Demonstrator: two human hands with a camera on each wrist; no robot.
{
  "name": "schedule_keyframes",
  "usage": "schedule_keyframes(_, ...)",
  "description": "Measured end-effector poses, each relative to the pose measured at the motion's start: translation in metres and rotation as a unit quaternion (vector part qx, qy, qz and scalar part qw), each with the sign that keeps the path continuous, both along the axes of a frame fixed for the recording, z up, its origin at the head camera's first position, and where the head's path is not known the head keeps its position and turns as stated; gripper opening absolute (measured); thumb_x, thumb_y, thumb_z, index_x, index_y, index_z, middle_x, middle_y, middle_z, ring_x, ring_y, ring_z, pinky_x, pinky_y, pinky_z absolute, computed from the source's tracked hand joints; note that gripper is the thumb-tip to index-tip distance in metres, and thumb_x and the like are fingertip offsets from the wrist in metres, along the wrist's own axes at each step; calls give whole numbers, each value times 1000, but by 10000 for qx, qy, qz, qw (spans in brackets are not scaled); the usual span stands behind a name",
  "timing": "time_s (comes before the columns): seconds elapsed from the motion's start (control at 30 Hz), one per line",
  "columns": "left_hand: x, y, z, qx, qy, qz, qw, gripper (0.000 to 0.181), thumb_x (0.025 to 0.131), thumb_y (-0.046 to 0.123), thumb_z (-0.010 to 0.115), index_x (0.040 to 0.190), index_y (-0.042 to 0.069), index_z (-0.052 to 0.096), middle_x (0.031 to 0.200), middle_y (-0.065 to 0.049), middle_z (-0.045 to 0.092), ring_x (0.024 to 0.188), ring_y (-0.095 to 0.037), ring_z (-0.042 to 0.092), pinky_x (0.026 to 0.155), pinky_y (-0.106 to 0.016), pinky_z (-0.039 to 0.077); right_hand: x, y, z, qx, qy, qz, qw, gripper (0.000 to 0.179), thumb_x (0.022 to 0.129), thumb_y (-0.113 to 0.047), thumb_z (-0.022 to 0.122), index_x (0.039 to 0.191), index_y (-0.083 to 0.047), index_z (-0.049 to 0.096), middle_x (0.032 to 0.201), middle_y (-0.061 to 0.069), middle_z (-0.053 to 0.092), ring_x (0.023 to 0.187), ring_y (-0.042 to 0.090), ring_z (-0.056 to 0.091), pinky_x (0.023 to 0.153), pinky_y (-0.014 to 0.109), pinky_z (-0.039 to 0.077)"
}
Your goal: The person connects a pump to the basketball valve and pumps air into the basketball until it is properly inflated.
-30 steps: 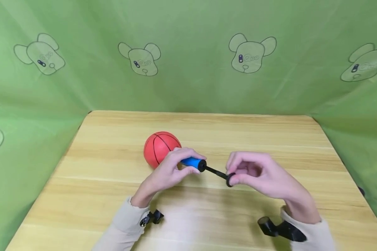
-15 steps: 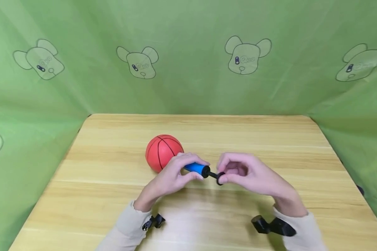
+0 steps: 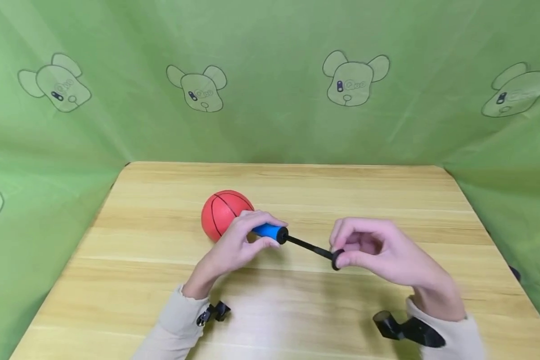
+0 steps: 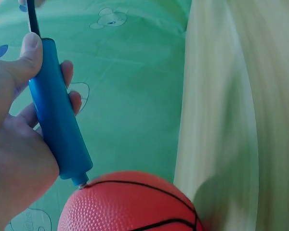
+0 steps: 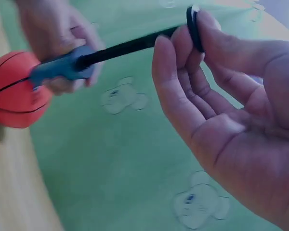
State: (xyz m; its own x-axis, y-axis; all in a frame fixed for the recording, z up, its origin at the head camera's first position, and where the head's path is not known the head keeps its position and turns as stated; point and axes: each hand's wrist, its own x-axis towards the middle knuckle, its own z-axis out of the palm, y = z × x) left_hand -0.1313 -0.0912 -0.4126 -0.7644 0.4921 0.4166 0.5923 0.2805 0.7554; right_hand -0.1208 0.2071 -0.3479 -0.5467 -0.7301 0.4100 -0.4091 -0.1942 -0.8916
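A blue hand pump [image 4: 62,115] has its nozzle end against a small red basketball [image 3: 222,215], as the left wrist view shows. My left hand [image 3: 234,245] grips the pump's barrel, thumb along one side and fingers round the other. Out of the barrel's black cap reaches a long stretch of black rod [image 3: 309,246]. At the rod's far end my right hand [image 3: 387,252] pinches the round black handle [image 5: 195,29] between thumb and fingers. Part of the ball is hidden behind the left hand in the head view.
The wooden table [image 3: 342,310] carries the ball, its far edge close to a green curtain [image 3: 270,125] printed with bear heads. Black camera mounts [image 3: 407,330] sit at both sleeves.
The right hand pushed the handle in toward the barrel, then drew it back out to the right. Ball and left hand shifted right, then back left.
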Motion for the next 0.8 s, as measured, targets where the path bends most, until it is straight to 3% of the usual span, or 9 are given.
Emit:
schedule_keyframes(0.13,2,8,-1,14,98,-127,9999,30,91,16,80,119,13,72,110,6,72,98,-8,61,89,-37,39,-9,-16,-16,479,-254,-370,9978,14,91,6,71,97,-5,66,95,14,66,85,18,69,73,30,58)
schedule_keyframes(0.27,5,17,-3,-21,50,-259,9997,26,91,19,79,116,16,73,107,8,72,99,-8,60,90,-36,39,-15,-27,-27,732,-600,-557,9940,13,91,5,73,96,-6,67,95,14,69,88,22,72,75,32,58)
schedule_keyframes(0.4,6,22,-6,-3,-77,-179,9998,26,92,20,79,116,17,72,109,9,72,99,-8,59,89,-35,40,-17,-28,-31,859,-790,-658,9910,15,92,5,71,98,-7,66,97,13,69,90,23,73,75,33,59)
schedule_keyframes(0.57,6,25,-8,-204,47,-154,9997,27,93,24,78,118,17,71,111,9,72,104,-7,60,92,-35,40,-16,-22,-33,963,-845,-595,9900,13,94,3,71,100,-7,65,96,16,66,88,24,71,74,33,59)
schedule_keyframes(0.8,0,14,-9,-69,147,-120,9998,27,91,19,80,116,17,72,109,8,72,100,-8,60,89,-36,40,-14,-34,-36,837,-887,-734,9898,12,95,3,70,101,-5,63,95,16,69,84,26,72,75,37,59)
